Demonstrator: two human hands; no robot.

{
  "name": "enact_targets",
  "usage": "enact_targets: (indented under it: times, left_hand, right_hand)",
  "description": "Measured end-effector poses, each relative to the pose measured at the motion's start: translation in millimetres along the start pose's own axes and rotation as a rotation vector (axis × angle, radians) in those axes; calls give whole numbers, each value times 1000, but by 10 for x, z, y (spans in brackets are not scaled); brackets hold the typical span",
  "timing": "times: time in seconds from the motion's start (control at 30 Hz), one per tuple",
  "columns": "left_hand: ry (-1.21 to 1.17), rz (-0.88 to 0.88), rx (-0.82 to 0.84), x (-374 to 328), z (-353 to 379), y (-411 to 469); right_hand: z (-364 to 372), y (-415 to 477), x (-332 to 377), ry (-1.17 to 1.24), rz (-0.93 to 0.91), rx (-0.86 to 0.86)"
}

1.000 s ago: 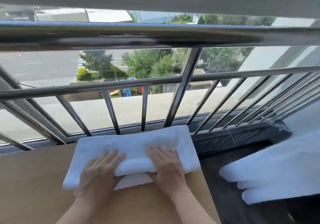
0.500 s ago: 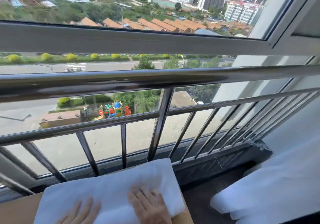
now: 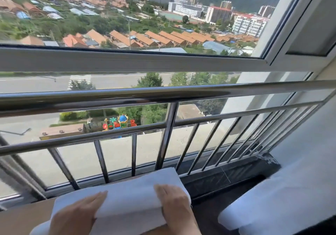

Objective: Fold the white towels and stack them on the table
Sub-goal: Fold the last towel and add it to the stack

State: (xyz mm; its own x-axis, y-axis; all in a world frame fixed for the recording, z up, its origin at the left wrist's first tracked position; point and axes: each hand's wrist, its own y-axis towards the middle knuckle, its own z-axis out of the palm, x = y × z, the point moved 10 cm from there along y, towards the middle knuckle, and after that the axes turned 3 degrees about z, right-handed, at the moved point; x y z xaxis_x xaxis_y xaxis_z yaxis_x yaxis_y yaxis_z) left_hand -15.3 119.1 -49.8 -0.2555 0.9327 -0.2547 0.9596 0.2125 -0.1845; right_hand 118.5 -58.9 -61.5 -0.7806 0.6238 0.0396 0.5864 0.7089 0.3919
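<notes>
1. Our left hand (image 3: 80, 214) lies flat, palm down, fingers together, pressing the near-left part of the white towel (image 3: 131, 194). Not gripping, just weighing it down.
2. Our right hand (image 3: 174, 203) covers the towel's right end, fingers forward over the top; the fold edge seems to run under the palm. We can't tell whether the thumb pinches a layer underneath.
3. The towel sits under and between both hands on the wooden bench (image 3: 21, 218), its far right corner reaching past the fingertips toward the railing (image 3: 163, 96). A lower layer peeks out near the left hand, so we judge it mid-fold: at least one fold made, top flap being smoothed or pulled in.
4. To the right of the right hand, well apart across a dark gap, lies a mass of white fabric (image 3: 283, 202). Layered edges show at its near side. We can't tell if those are folded or waiting towels.
5. Progress, as judged: no finished stack visible on the bench near our hands. Left: finish this fold, set it down, work through the rest.
6. Beyond the hands: railing, window frame (image 3: 127, 60), town outside.
</notes>
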Motion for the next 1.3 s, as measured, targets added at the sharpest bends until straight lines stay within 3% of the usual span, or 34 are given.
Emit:
enact_targets:
  times: [0.03,0.13,0.47,0.57,0.77,1.0,1.3]
  left_hand:
    - [78,-21,-213,-12,-122,-69]
    - [182,-96,-437,-14,-470,-278]
    - [202,-293,-389,777,-1001,-1666]
    - [231,-316,-550,1066,-1212,-2429]
    - [225,-568,-547,2314,-996,-4132]
    - [114,-701,-803,3190,-1111,-5923]
    - [56,-889,-983,4291,-1200,-7206]
  right_hand:
    - [-89,28,-5,-13,0,-16]
    - [-341,138,109,-15,7,-26]
    - [-1068,243,1533,-67,-132,-33]
    - [-1280,176,2263,-65,-184,-36]
    - [-1647,-199,4079,-19,-312,-30]
    - [-1924,-405,5914,120,-441,-47]
    - [-1980,-181,7449,330,-486,-121]
